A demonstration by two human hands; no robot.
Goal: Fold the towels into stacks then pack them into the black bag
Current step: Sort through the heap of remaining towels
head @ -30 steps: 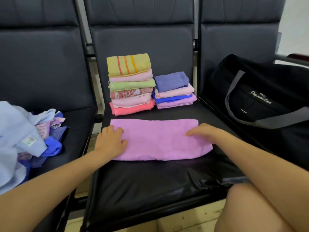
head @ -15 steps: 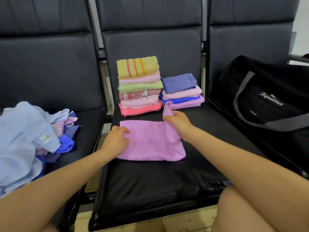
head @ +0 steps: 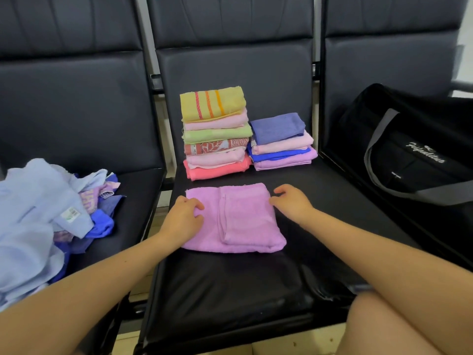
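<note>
A pink-purple towel [head: 245,221] lies on the middle black seat, its right part folded over onto the left. My left hand [head: 183,219] rests flat on the towel's left edge. At the towel's right edge my right hand [head: 291,202] hovers with loose fingers, holding nothing. Behind the towel stand two stacks of folded towels: a tall stack [head: 215,131] topped by a yellow striped one, and a shorter stack [head: 281,142] topped by a blue-purple one. The black bag [head: 414,155] with grey straps sits on the right seat.
A heap of unfolded light blue, blue and purple towels [head: 51,216] covers the left seat. The front half of the middle seat [head: 230,290] is bare black leather. My knee [head: 384,326] shows at the lower right.
My right hand carried the towel's right end over to the left, laid it down and let go, then drew back to the right edge. The left hand stayed on the left edge.
</note>
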